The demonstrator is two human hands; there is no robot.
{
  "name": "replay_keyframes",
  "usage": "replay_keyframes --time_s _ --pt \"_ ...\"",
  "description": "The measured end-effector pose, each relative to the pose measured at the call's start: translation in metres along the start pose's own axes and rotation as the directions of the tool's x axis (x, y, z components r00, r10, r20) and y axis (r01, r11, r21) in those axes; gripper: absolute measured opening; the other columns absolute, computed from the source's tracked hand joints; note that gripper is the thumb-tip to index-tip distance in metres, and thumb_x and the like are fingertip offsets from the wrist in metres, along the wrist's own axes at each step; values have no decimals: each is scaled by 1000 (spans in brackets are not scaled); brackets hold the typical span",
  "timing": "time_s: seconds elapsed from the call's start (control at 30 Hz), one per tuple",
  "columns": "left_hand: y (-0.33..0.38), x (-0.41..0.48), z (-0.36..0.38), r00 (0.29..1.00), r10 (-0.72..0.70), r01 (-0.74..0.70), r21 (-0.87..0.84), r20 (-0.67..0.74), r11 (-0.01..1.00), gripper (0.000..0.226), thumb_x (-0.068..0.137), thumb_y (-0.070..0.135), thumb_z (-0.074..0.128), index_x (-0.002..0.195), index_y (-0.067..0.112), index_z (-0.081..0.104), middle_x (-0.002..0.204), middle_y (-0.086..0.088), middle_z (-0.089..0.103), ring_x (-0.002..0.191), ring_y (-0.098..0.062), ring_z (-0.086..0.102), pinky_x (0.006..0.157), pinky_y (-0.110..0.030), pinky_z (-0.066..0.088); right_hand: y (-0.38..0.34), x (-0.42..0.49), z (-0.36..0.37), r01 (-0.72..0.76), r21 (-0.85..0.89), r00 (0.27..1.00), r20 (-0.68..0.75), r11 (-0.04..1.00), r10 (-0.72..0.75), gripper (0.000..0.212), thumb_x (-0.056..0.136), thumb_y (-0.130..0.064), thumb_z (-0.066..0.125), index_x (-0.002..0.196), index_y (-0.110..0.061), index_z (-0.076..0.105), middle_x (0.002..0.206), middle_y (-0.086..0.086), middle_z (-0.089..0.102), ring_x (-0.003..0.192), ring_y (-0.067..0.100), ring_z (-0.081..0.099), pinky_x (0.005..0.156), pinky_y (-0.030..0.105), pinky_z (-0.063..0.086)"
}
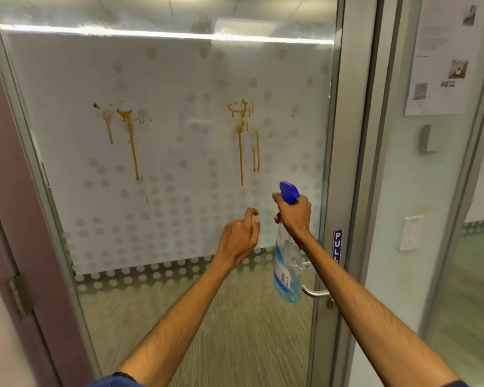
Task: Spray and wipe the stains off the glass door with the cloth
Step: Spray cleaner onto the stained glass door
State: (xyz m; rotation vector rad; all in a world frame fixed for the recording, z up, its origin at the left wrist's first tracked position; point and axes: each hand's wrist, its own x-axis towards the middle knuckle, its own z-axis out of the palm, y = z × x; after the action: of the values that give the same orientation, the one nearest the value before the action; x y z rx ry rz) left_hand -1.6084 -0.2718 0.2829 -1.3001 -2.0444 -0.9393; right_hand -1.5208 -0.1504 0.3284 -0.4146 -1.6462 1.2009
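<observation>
The glass door has a frosted dotted band across its middle. Two groups of yellow-brown drip stains mark it, a left group and a right group. My right hand grips the neck of a clear spray bottle with a blue trigger head and blue liquid, its nozzle below the right stains. My left hand hovers just left of the bottle, fingers loosely curled, holding nothing. No cloth is in view.
A metal door handle sits behind the bottle, under a blue PULL label. The door frame runs up the right, with papers and a wall switch on the glass panel beyond. A brown hinge-side frame stands left.
</observation>
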Motion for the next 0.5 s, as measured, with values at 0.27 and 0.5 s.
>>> replay_keyframes --time_s 0.27,0.5 --pt "33 -67 69 947 27 46 -218 320 975 58 81 58 42 125 21 52 107 2 67 96 -11 61 94 -32 40 33 -36 -50 -106 -19 993 54 994 107 15 92 -18 67 84 -5 63 63 10 61 49 13 62 54 24 55" --pt "86 -98 112 787 65 345 -525 613 778 84 71 69 71 136 26 43 135 1 56 114 -14 60 98 -37 52 39 -66 -107 -174 -27 985 -24 984 174 21 92 -25 69 86 -8 57 67 10 57 54 15 62 58 24 54"
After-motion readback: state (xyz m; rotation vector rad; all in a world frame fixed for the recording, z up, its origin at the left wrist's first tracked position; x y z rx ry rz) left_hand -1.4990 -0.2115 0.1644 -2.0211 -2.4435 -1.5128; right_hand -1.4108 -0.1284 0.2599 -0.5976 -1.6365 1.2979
